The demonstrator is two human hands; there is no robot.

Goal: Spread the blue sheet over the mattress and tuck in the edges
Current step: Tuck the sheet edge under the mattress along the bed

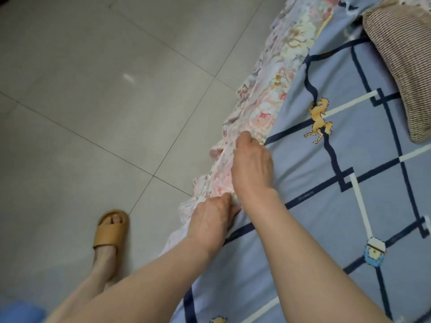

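Observation:
The blue sheet, printed with dark and white lines and small animal figures, lies flat over the mattress on the right. Along its left edge runs a floral ruffled cover that hangs down the side of the bed. My right hand rests palm down on that edge, its fingertips pressed into the seam between the blue sheet and the floral cover. My left hand is just below it at the same edge, fingers pushed down into the fold. The fingertips of both hands are hidden in the cloth.
A striped brown pillow lies on the sheet at the upper right. Grey floor tiles fill the left side. My foot in a tan slipper stands on the floor close to the bed.

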